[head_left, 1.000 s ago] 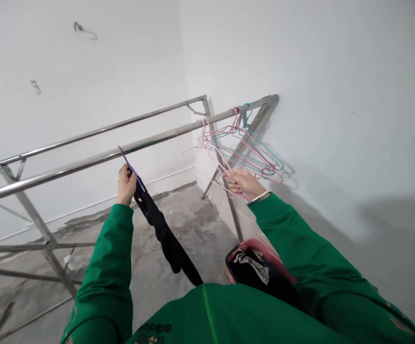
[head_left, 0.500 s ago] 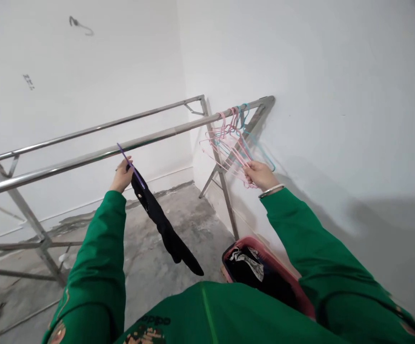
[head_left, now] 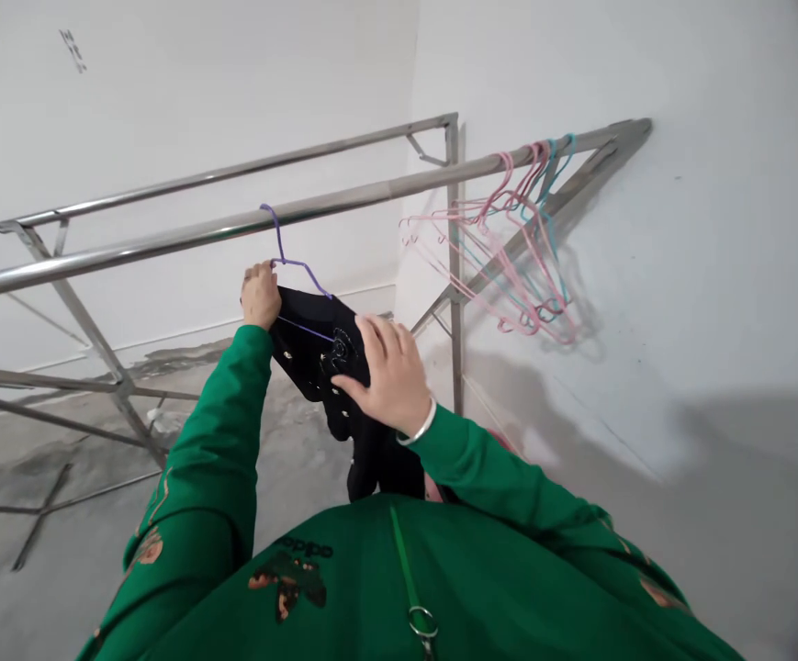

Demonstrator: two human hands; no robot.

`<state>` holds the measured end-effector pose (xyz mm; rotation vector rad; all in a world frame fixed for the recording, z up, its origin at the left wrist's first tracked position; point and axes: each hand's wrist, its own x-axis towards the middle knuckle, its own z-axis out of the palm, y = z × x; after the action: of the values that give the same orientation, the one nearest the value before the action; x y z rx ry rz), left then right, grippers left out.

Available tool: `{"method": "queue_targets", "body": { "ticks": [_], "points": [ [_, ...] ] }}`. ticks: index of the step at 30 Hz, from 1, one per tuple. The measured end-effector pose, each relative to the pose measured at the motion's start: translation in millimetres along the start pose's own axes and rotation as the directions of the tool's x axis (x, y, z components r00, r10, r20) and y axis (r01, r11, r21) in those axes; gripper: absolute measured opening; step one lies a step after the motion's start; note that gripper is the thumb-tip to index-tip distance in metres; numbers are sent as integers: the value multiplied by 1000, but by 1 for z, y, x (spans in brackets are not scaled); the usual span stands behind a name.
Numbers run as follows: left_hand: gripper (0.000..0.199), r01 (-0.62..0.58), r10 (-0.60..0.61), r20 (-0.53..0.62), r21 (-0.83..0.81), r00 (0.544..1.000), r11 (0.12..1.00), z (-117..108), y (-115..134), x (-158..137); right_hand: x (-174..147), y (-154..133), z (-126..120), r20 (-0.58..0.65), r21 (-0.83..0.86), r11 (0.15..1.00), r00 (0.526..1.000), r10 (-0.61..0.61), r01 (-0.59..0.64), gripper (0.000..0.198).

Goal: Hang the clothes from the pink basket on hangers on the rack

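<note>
A purple clothes hanger (head_left: 293, 263) hangs by its hook on the front metal rail. On it is a black garment (head_left: 302, 367) with pale button-like dots and a beaded round ornament. My left hand (head_left: 261, 296) is closed on the garment's left shoulder, beside the hanger's arm. Over the right shoulder is my right hand (head_left: 391, 375), thumb and fingers spread apart, near or touching the cloth. The garment's lower part drops behind my green jacket front.
Pink hangers (head_left: 501, 257) and blue hangers (head_left: 559, 266) hang on the right end of the clothes rack's rail (head_left: 185, 240). A white wall (head_left: 680, 275) stands close on the right. The pink basket (head_left: 505, 441) is mostly hidden behind my right sleeve.
The purple hanger now shows its hook over the rail, and the garment has opened out to face me. My right hand has left the pink hangers and moved left to the garment.
</note>
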<state>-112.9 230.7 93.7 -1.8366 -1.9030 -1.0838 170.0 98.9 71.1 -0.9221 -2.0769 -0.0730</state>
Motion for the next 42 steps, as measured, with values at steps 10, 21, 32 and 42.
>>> {"method": "queue_targets", "body": {
  "ticks": [10,21,32,42],
  "points": [
    [39,11,-11,2,-20,1000,1000,-25,3,-21,59,45,32,33,-282,938,976,217,-200,34],
    [69,-26,17,108,78,994,997,-29,6,-40,54,100,43,2,-13,983,983,181,-181,36],
    [87,202,-188,114,-130,976,971,-21,-38,-49,57,102,-21,603,726,281,777,178,-628,37],
    [41,-426,467,378,-191,799,884,-2,102,-152,39,105,-28,631,603,604,775,38,-521,26]
  ]
}}
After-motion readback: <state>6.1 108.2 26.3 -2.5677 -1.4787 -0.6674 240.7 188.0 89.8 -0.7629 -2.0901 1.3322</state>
